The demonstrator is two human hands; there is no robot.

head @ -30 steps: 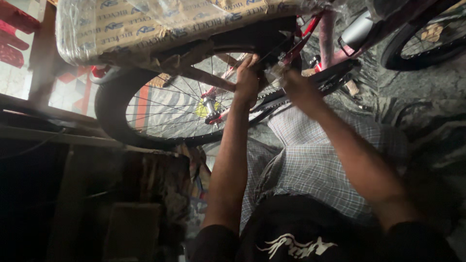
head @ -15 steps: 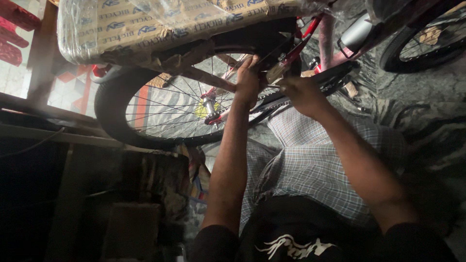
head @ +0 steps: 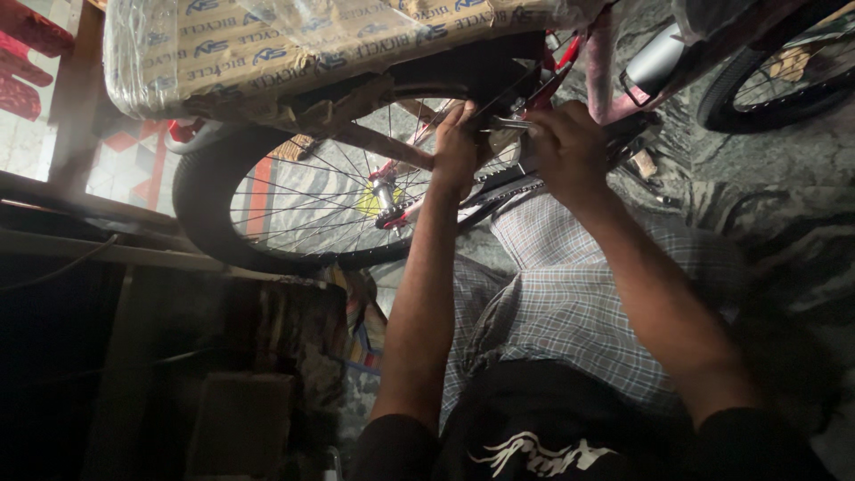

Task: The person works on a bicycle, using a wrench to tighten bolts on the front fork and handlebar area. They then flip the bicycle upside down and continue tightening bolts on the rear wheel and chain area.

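A red bicycle frame (head: 570,49) with a spoked rear wheel (head: 294,205) and black tyre stands in front of me. My left hand (head: 457,150) is closed on a dark part of the frame beside the wheel, above the chain (head: 499,191). My right hand (head: 570,147) is fisted just to the right. It grips a small metal tool (head: 509,123) whose tip points toward the left hand. What the tool engages is hidden by my fingers. My checked cloth (head: 570,303) covers my knees below.
A plastic-wrapped cardboard box (head: 294,44) rests over the wheel. A second tyre (head: 766,89) is at the top right, with a grey cylinder (head: 655,58) near it. A dark wooden bench (head: 134,258) lies left, a red stool (head: 31,62) beyond. Rough ground (head: 784,205) is right.
My right hand has shifted slightly up and to the right at the frame. My left hand keeps its grip in the same spot.
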